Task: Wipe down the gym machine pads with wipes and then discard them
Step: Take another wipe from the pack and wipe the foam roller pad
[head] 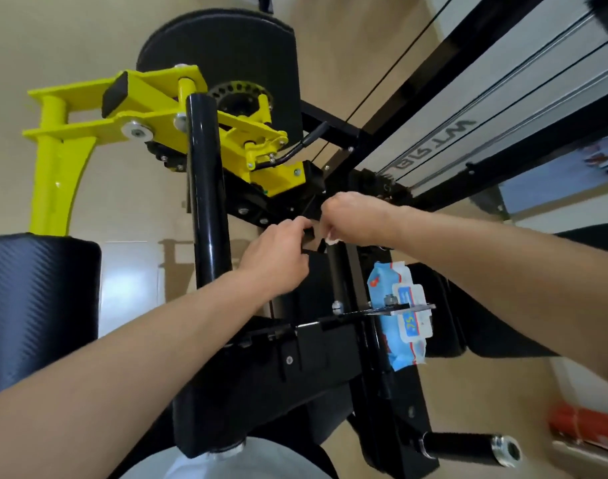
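we pinch a small black machine part (pixel 309 236) in our left hand (pixel 278 257) while our right hand (pixel 354 219) curls around a white wipe (pixel 331 240), presumably to scrub it.

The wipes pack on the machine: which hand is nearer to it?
Right. The right hand is just above the wipes pack; the left hand is farther off, across the black frame post to its left.

Beside the black upright post (pixel 205 188), both hands are crowding the narrow gap to its right; the yellow bracket (pixel 226 133) is blocking above it, the pack of wipes (pixel 399 316) (on the frame) farther right; bare floor (pixel 133 271) is lying open left.
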`<action>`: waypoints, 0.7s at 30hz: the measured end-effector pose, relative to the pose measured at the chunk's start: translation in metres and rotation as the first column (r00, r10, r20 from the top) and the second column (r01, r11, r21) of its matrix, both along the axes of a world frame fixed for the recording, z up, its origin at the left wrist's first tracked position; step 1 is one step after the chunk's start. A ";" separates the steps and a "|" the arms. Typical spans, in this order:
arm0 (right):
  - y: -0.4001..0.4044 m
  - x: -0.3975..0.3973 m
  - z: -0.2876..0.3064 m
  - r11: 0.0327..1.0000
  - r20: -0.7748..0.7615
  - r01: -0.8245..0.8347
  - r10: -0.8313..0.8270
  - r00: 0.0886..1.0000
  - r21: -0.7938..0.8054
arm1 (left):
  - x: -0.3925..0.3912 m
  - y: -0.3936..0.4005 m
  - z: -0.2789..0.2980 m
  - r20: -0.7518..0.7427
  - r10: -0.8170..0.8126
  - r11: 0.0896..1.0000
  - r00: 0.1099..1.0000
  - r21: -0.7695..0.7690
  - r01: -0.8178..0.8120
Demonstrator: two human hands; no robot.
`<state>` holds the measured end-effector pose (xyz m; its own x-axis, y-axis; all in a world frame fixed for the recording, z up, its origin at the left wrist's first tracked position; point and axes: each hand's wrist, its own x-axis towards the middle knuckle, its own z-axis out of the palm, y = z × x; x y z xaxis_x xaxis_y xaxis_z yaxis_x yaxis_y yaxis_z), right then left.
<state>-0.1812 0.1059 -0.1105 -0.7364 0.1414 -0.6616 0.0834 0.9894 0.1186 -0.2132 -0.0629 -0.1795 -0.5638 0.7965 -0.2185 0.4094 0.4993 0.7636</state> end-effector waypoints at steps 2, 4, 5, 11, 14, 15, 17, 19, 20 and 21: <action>-0.009 0.002 -0.022 0.971 0.167 -0.235 0.225 0.960 0.042 | 0.000 0.001 -0.002 -0.112 -0.028 0.996 0.993 -0.088 0.018; -0.014 0.014 -0.039 0.934 0.305 -0.357 0.335 0.892 0.019 | 0.001 0.001 -0.002 -0.164 -0.022 0.993 0.986 -0.120 0.003; -0.015 0.024 -0.046 0.915 0.377 -0.404 0.377 0.846 -0.009 | 0.001 0.002 -0.001 -0.183 -0.013 0.992 0.983 -0.124 -0.010; 0.003 0.050 -0.067 0.766 0.647 -0.602 0.579 0.496 -0.225 | 0.000 0.003 -0.002 -0.218 0.020 0.991 0.976 -0.126 -0.049; 0.013 0.035 -0.062 0.831 0.584 -0.531 0.516 0.627 -0.164 | -0.003 0.003 -0.001 -0.194 0.021 0.984 0.981 -0.168 -0.055; 0.013 0.034 -0.060 0.869 0.551 -0.481 0.460 0.696 -0.116 | -0.003 0.003 -0.001 -0.196 0.020 0.982 0.980 -0.180 -0.056; 0.010 0.036 -0.059 0.910 0.470 -0.410 0.389 0.793 -0.061 | -0.003 0.004 0.000 -0.212 0.011 0.978 0.977 -0.199 -0.054; 0.004 0.038 -0.064 0.893 0.379 -0.449 0.419 0.825 -0.009 | -0.004 0.003 -0.002 -0.227 0.009 0.977 0.974 -0.207 -0.058; 0.002 0.040 -0.066 0.876 0.337 -0.483 0.448 0.828 0.022 | -0.005 0.003 -0.003 -0.231 0.006 0.976 0.973 -0.209 -0.055; 0.000 0.042 -0.067 0.854 0.319 -0.519 0.481 0.817 0.041 | -0.004 0.002 -0.003 -0.235 -0.004 0.976 0.972 -0.215 -0.048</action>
<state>-0.1392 0.1055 -0.1774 -0.5077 -0.1018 -0.8555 -0.4750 0.8615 0.1794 -0.2173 -0.0605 -0.1824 -0.6367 0.7309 -0.2457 0.5493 0.6535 0.5208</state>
